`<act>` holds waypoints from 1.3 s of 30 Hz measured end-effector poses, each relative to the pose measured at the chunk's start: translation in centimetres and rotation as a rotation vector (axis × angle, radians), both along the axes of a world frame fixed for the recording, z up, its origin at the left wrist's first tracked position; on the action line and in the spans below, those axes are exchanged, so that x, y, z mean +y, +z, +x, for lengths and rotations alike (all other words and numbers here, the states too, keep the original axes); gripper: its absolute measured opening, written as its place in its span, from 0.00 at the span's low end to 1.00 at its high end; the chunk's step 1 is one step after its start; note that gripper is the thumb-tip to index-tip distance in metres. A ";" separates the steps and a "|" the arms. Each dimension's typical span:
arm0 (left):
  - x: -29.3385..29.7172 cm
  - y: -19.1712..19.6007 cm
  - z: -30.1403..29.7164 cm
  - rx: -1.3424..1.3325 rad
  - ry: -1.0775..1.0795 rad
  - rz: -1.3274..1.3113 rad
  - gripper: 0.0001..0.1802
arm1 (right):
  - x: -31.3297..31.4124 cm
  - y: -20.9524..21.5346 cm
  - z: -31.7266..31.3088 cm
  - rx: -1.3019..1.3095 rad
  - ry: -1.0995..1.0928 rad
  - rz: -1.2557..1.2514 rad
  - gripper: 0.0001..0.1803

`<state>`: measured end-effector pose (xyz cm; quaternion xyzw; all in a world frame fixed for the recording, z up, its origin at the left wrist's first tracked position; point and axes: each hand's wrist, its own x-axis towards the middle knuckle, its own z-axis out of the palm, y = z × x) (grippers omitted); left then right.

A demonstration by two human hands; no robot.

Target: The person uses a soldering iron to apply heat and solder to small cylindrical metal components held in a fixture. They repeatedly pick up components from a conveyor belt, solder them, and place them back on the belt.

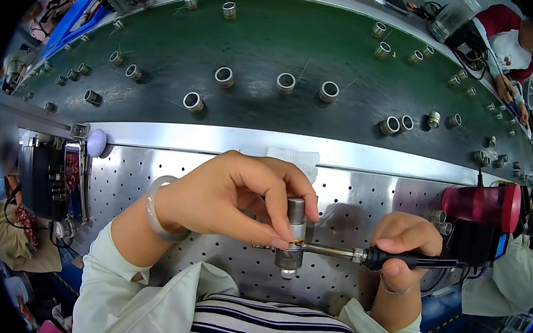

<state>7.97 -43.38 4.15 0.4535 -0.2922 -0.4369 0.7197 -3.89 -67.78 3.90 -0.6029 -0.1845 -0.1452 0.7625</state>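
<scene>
Over the perforated metal worktop [217, 274], my left hand [232, 192] pinches an upright metal cylindrical part [296, 213] between thumb and fingers. Its upper piece is smooth and grey; the lower piece is darker and ends in a shiny rounded bottom. A narrow yellowish band shows at the joint, beside my thumb tip. From the right, my right hand [408, 239] is closed round the black handle of a soldering iron [376, 258]. The iron's metal shaft lies almost level and reaches the part at that joint. My thumb partly hides the exact contact at the tip.
Beyond a metal rail [230, 142] runs a green conveyor belt [253, 37] with many small metal rings [285, 83], some with thin wires. A red cylindrical container [482, 206] stands at right, a black device [44, 177] at left. Other people sit at both sides.
</scene>
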 end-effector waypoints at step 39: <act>-1.2 2.1 -0.2 0.228 -0.053 0.061 0.34 | -1.2 1.1 0.0 -0.056 -0.032 -0.198 0.12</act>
